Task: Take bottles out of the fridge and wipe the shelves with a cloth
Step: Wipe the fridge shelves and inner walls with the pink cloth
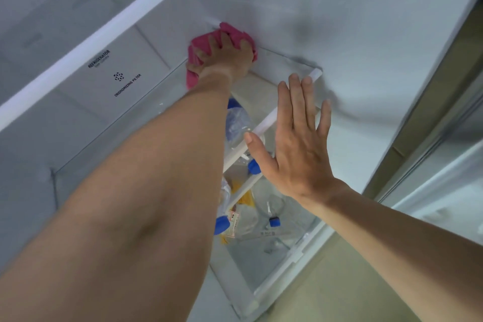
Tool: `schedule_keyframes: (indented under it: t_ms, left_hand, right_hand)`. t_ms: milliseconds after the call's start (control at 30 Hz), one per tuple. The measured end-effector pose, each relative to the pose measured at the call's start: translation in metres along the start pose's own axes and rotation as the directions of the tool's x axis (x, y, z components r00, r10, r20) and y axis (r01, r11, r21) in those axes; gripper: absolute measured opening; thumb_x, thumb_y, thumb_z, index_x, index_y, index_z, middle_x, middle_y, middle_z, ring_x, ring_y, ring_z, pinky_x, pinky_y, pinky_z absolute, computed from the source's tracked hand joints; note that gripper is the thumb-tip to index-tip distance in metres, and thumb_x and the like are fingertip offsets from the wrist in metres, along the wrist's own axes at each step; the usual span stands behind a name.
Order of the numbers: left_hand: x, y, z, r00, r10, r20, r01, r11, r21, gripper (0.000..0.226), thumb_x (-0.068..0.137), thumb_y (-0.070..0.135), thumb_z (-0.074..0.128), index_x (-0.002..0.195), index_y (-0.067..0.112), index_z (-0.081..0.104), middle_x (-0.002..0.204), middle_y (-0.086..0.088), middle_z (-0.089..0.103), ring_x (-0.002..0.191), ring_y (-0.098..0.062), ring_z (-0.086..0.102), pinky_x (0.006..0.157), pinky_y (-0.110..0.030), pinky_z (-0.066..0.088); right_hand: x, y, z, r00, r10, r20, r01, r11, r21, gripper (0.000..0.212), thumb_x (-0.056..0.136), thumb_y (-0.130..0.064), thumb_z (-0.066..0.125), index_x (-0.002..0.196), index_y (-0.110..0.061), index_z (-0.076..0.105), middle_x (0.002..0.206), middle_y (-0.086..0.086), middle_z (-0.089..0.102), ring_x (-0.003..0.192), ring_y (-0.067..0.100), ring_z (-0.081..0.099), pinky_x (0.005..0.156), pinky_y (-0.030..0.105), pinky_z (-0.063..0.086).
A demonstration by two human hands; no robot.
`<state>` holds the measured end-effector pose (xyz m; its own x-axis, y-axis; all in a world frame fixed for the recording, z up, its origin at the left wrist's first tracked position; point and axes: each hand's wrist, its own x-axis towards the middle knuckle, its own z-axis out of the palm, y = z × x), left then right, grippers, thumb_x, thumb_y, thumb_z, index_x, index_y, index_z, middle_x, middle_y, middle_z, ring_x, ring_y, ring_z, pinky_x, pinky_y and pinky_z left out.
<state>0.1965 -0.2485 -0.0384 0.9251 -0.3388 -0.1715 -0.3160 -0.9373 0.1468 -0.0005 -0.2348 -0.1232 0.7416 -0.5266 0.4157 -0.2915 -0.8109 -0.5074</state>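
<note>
2 bare hands are at work inside the white fridge: the left hand (222, 57) is closed around a crumpled pink cloth (232, 34), pressing it down on the clear glass shelf (146, 123) in the far corner where the shelf meets the white inner wall (287, 2), while the right hand (295, 138) is spread flat with fingers apart, holding nothing, hovering near the white front rail of a lower shelf (264, 125); whether it touches that rail I cannot tell. Below the shelf being wiped, at least 3 clear plastic bottles with blue caps (236, 123) lie on the lower levels, 1 just under the left forearm and others in the clear bottom drawer (292, 251) beside a yellow packet (241, 195), so by my judgement the emptying part of the job is not finished down there. The main risk seems to be the glass shelf itself: hard pressure at the back corner with the arm at full reach could tip or unseat it onto the bottles beneath. The bunched cloth covers little area and could skip the corner seam, leaving grime or streaks. If the right hand leans on the thin rail for balance, the rail could flex or pop loose. Lying bottles may roll if either shelf is jolted.
</note>
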Motion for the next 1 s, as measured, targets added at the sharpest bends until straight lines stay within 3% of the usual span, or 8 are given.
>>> schedule_keyframes:
  t_ms: [400, 533, 600, 700, 833, 1000]
  left_hand:
    - [-0.07, 0.031, 0.021, 0.992, 0.117, 0.047, -0.115, 0.993, -0.04, 0.074, 0.096, 0.055, 0.019, 0.157, 0.02, -0.001, 0.165, 0.0, -0.008, 0.15, -0.034, -0.012, 0.114, -0.062, -0.01]
    - [-0.086, 0.009, 0.027, 0.943, 0.332, 0.01, -0.333, 0.943, 0.019, 0.068, 0.094, 0.052, 0.018, 0.156, 0.029, 0.007, 0.165, 0.004, -0.002, 0.151, -0.032, -0.005, 0.116, -0.06, -0.003]
    - [-0.097, -0.013, 0.031, 0.92, 0.392, -0.027, -0.39, 0.919, 0.064, 0.065, 0.092, 0.053, 0.013, 0.154, 0.034, 0.009, 0.165, 0.007, 0.003, 0.151, -0.029, -0.002, 0.115, -0.059, 0.001]
    - [-0.119, -0.052, 0.033, 0.954, 0.291, -0.066, -0.29, 0.957, 0.033, 0.064, 0.095, 0.055, 0.012, 0.155, 0.035, 0.005, 0.165, 0.004, 0.003, 0.152, -0.024, -0.003, 0.118, -0.056, -0.002]
    - [-0.139, -0.115, 0.029, 0.973, 0.202, -0.114, -0.195, 0.978, 0.072, 0.068, 0.091, 0.059, 0.003, 0.155, 0.035, 0.005, 0.165, 0.004, 0.003, 0.152, -0.022, -0.004, 0.117, -0.062, -0.001]
    - [-0.172, -0.191, 0.013, 0.985, -0.104, -0.134, 0.109, 0.994, 0.027, 0.064, 0.098, 0.056, 0.012, 0.156, 0.03, 0.003, 0.165, 0.001, 0.003, 0.152, -0.025, -0.006, 0.118, -0.06, 0.002]
  right_hand:
    - [-0.006, -0.004, -0.015, 0.998, 0.02, 0.059, -0.016, 0.998, -0.057, 0.095, 0.093, -0.064, 0.025, 0.154, 0.008, 0.019, 0.165, 0.024, 0.013, 0.155, 0.034, 0.009, 0.121, 0.059, 0.015]
    - [-0.032, 0.0, -0.025, 0.983, 0.079, 0.166, -0.072, 0.996, -0.046, 0.097, 0.091, -0.067, 0.021, 0.158, 0.001, 0.004, 0.167, 0.021, -0.001, 0.156, 0.03, -0.002, 0.124, 0.055, 0.003]
    - [-0.045, 0.004, -0.032, 0.975, 0.059, 0.215, -0.043, 0.996, -0.082, 0.094, 0.091, -0.066, 0.019, 0.159, -0.002, 0.005, 0.167, 0.02, -0.002, 0.156, 0.03, -0.003, 0.123, 0.055, 0.002]
    - [-0.044, 0.012, -0.045, 0.968, 0.015, 0.25, 0.03, 0.984, -0.176, 0.09, 0.092, -0.063, 0.02, 0.158, -0.002, 0.014, 0.167, 0.021, 0.005, 0.155, 0.033, 0.005, 0.122, 0.057, 0.007]
    - [-0.022, 0.017, -0.06, 0.958, 0.022, 0.285, 0.043, 0.975, -0.219, 0.089, 0.091, -0.064, 0.014, 0.16, -0.007, 0.012, 0.167, 0.019, 0.001, 0.155, 0.032, 0.003, 0.122, 0.055, 0.003]
    - [-0.005, 0.005, -0.06, 0.952, -0.013, 0.306, 0.075, 0.978, -0.193, 0.088, 0.09, -0.062, 0.012, 0.159, -0.007, 0.016, 0.167, 0.017, 0.006, 0.155, 0.031, 0.006, 0.121, 0.056, 0.003]
